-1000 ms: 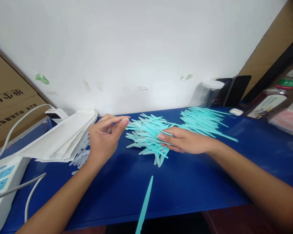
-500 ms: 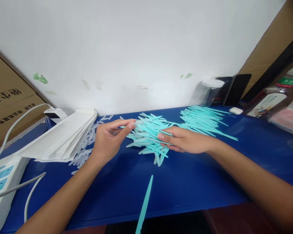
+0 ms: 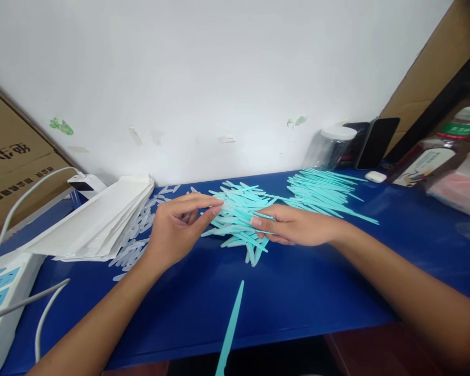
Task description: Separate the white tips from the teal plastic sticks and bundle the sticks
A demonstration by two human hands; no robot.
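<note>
I see turquoise and paler mint in the heap (image 3: 250,196), turquoise in the pile (image 3: 325,190); the lone stick (image 3: 231,326) looks a greener teal to me. On my monitor the table (image 3: 297,292) is deep blue. I get cloudy white on the chips (image 3: 131,253), plain white on the bags (image 3: 94,219), white with light-blue sockets (image 3: 4,280) on the strip (image 3: 25,277). The box (image 3: 3,120) shows brown with black print (image 3: 8,153). The phone (image 3: 379,143) is black, the bottle (image 3: 425,163) dark red with a green-and-red band (image 3: 457,130). The wall (image 3: 180,62) is greyish white, flecked green.
</note>
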